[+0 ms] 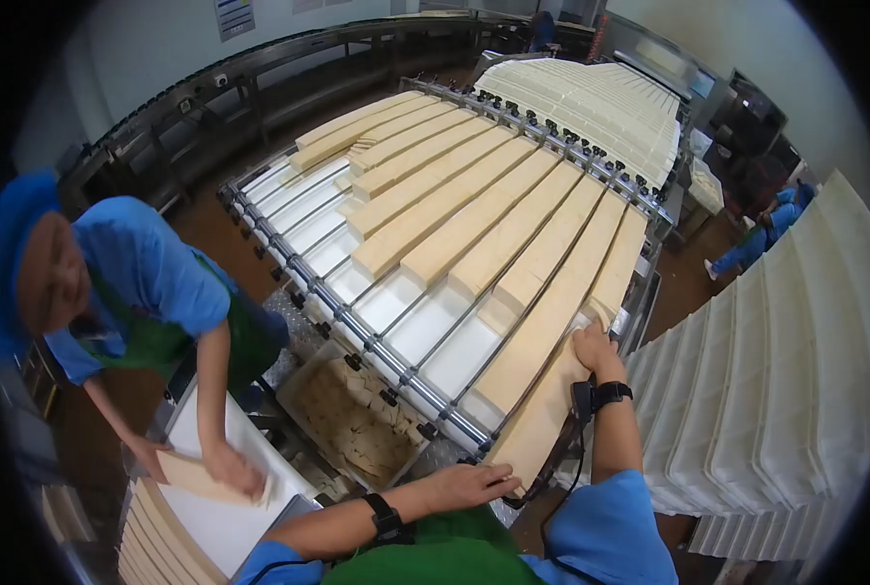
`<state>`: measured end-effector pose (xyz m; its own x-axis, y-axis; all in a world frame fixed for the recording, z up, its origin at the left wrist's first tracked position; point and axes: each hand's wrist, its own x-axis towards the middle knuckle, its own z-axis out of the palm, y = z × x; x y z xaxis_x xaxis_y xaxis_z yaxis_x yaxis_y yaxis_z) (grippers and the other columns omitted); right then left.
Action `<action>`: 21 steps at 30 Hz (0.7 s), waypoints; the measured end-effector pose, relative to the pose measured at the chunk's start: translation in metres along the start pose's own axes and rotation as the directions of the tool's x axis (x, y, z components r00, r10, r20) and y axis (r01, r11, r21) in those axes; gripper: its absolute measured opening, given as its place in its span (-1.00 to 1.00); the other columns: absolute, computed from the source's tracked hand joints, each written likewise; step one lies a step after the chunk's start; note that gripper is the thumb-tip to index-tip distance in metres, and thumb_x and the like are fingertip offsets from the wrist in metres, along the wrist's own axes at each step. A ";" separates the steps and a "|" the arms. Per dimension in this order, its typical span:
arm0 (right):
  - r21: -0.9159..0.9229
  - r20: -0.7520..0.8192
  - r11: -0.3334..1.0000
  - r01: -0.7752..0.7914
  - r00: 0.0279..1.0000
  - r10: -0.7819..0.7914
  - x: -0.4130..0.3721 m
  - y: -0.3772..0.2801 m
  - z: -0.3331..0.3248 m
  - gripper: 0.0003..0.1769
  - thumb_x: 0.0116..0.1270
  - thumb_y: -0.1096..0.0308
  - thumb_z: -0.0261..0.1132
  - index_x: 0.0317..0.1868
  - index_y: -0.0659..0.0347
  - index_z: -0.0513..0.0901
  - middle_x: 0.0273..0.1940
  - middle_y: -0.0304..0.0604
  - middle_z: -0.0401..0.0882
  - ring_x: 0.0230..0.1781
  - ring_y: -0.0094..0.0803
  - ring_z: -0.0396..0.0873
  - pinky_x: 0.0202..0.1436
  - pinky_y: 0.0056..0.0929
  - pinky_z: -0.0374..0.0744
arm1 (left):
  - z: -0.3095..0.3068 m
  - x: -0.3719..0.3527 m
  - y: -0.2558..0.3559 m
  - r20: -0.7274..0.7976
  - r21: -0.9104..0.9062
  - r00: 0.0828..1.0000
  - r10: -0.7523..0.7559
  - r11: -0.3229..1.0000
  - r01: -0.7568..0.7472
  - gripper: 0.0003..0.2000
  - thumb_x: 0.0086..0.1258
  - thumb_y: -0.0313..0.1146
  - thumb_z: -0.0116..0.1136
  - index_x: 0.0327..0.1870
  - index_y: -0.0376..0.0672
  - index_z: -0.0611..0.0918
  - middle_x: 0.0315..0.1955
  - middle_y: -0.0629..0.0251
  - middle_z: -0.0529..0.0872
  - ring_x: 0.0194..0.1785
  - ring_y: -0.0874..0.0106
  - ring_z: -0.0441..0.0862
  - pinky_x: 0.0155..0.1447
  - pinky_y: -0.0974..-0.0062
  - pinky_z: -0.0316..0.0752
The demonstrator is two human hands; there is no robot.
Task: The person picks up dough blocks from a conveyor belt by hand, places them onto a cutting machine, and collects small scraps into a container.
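A long cream-coloured block (pixel 537 421), possibly a stack of thin sheets, lies at the right edge of the slatted white conveyor bed (pixel 451 363). At its near end my left hand (pixel 476 486) has its fingers closed against the corner, with the thumb side partly hidden. My right hand (pixel 596 348) grips the far end of the same block, fingers bent over it. A second cream block (pixel 622 268) lies just beyond my right hand. Alongside, to the left, runs another long block (pixel 552 317).
Several similar blocks fan out across the bed between thin metal rods. A bin of broken pieces (pixel 357 414) stands below the front roller (pixel 357 331). At left, a co-worker (pixel 152 283) handles a cream piece (pixel 196 478) on a white board. Stacked pale ribbed trays (pixel 747 380) rise at right.
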<state>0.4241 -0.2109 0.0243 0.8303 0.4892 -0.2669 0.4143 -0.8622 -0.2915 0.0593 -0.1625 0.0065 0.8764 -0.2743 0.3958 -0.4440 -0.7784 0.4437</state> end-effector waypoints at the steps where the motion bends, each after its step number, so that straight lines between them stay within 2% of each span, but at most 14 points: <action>1: 0.004 0.005 1.000 0.000 1.000 0.000 0.004 0.004 0.003 -0.26 0.34 0.02 -0.09 0.37 0.44 0.32 0.47 0.21 0.16 0.43 0.14 0.24 0.45 0.12 0.08 | 0.004 0.003 -0.002 -0.065 -0.039 0.998 0.002 0.999 -0.004 -0.50 0.25 -0.51 0.08 0.27 -0.11 0.41 0.10 0.11 0.46 -0.22 0.27 0.69 -0.23 0.43 0.65; 3: -0.021 -0.148 0.997 0.076 0.986 -0.078 0.014 0.012 0.012 -0.32 0.36 0.06 -0.09 0.33 0.40 0.37 0.45 0.19 0.19 0.41 0.10 0.26 0.45 0.09 0.10 | 0.005 0.009 -0.006 -0.028 -0.025 0.999 -0.032 0.999 0.031 -0.53 0.26 -0.50 0.07 0.24 -0.09 0.42 0.12 0.09 0.45 -0.22 0.25 0.69 -0.23 0.41 0.65; 4: -0.017 -0.143 0.997 0.076 0.987 -0.077 0.019 0.017 0.015 -0.32 0.36 0.06 -0.09 0.33 0.40 0.37 0.45 0.19 0.19 0.41 0.10 0.26 0.45 0.09 0.10 | 0.005 0.012 -0.008 0.003 -0.013 0.998 -0.059 0.998 0.059 -0.56 0.26 -0.50 0.07 0.21 -0.06 0.44 0.15 0.07 0.43 -0.21 0.23 0.70 -0.23 0.40 0.65; 6: -0.192 -0.236 0.973 0.130 0.956 -0.174 0.027 0.022 0.017 -0.36 0.36 0.09 -0.05 0.35 0.29 0.34 0.36 0.20 0.30 0.40 0.10 0.25 0.40 0.16 0.14 | 0.006 0.018 -0.012 0.022 -0.010 0.996 -0.081 0.997 0.082 -0.57 0.26 -0.49 0.07 0.19 -0.04 0.44 0.17 0.04 0.42 -0.20 0.21 0.70 -0.22 0.38 0.66; 10: -0.177 -0.237 0.976 0.126 0.957 -0.167 0.019 0.017 0.011 -0.40 0.35 0.12 0.03 0.33 0.26 0.35 0.33 0.17 0.32 0.39 0.07 0.23 0.35 0.18 0.16 | 0.013 0.030 -0.019 0.063 -0.028 0.993 -0.104 0.994 0.106 -0.60 0.28 -0.50 0.05 0.17 -0.02 0.44 0.26 -0.01 0.36 -0.19 0.15 0.71 -0.20 0.35 0.66; 12: -0.121 -0.398 0.984 0.129 0.902 -0.167 -0.002 0.003 0.005 -0.34 0.40 0.03 0.04 0.36 0.31 0.31 0.44 0.12 0.20 0.46 0.05 0.12 0.44 0.16 0.08 | 0.016 0.041 -0.024 0.065 -0.044 0.987 -0.147 0.988 0.150 -0.63 0.29 -0.52 0.04 0.13 -0.06 0.43 0.30 -0.03 0.33 -0.20 0.14 0.71 -0.20 0.33 0.66; 14: -0.111 -0.398 0.990 0.085 0.909 -0.123 0.008 0.009 0.024 -0.30 0.41 -0.01 0.04 0.39 0.31 0.28 0.47 0.11 0.13 0.49 0.07 0.07 0.46 0.16 0.05 | 0.015 0.054 -0.029 0.064 -0.056 0.980 -0.191 0.979 0.195 -0.66 0.29 -0.54 0.02 0.10 -0.09 0.43 0.35 -0.05 0.29 -0.20 0.12 0.70 -0.21 0.31 0.65; 16: -0.105 -0.402 0.993 0.045 0.912 -0.084 0.006 0.015 0.033 -0.26 0.43 -0.05 0.05 0.42 0.32 0.25 0.50 0.11 0.07 0.52 0.09 0.01 0.49 0.17 0.03 | 0.010 0.065 -0.035 0.246 -0.147 0.927 -0.284 0.934 0.326 -0.72 0.28 -0.57 0.00 0.02 -0.16 0.41 0.44 -0.01 0.20 -0.21 0.06 0.69 -0.23 0.26 0.62; 18: -0.046 -0.358 0.997 0.061 0.931 -0.074 0.004 0.007 0.029 -0.20 0.44 -0.09 0.04 0.47 0.32 0.17 0.54 0.10 -0.01 0.55 0.12 -0.09 0.51 0.19 -0.02 | 0.019 0.057 -0.042 0.194 -0.173 0.947 -0.254 0.942 0.288 -0.74 0.27 -0.58 0.00 -0.02 -0.18 0.40 0.46 0.03 0.18 -0.20 0.03 0.67 -0.23 0.23 0.61; 19: -0.031 -0.372 0.998 0.053 0.926 -0.061 0.007 0.006 0.031 -0.20 0.43 -0.09 0.06 0.46 0.33 0.18 0.53 0.10 0.01 0.54 0.12 -0.06 0.50 0.22 -0.01 | 0.022 0.053 -0.049 0.147 -0.200 0.966 -0.214 0.950 0.241 -0.75 0.26 -0.60 0.01 -0.06 -0.20 0.38 0.48 0.06 0.16 -0.18 0.00 0.66 -0.22 0.20 0.59; 20: -0.028 -0.353 0.998 0.051 0.934 -0.057 0.007 0.006 0.029 -0.18 0.42 -0.11 0.07 0.46 0.34 0.18 0.53 0.11 -0.01 0.54 0.14 -0.07 0.50 0.22 -0.02 | 0.014 0.048 -0.048 0.164 -0.145 0.958 -0.236 0.955 0.260 -0.73 0.31 -0.58 0.03 0.01 -0.20 0.40 0.45 0.07 0.23 -0.10 -0.03 0.64 -0.15 0.23 0.61; 21: -0.024 -0.315 0.999 0.041 0.948 -0.046 0.007 0.006 0.025 -0.16 0.41 -0.12 0.07 0.47 0.34 0.16 0.54 0.12 -0.03 0.55 0.15 -0.09 0.50 0.25 -0.04 | 0.023 0.033 -0.058 0.027 -0.188 0.982 -0.185 0.964 0.187 -0.68 0.37 -0.50 0.07 0.14 -0.16 0.44 0.39 0.10 0.35 0.02 0.04 0.64 -0.03 0.28 0.61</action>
<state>0.4226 -0.2090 -0.0025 0.8853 0.4623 0.0504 0.4568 -0.8444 -0.2798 0.1184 -0.1399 -0.0247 0.9481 -0.1403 0.2852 -0.2994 -0.6958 0.6528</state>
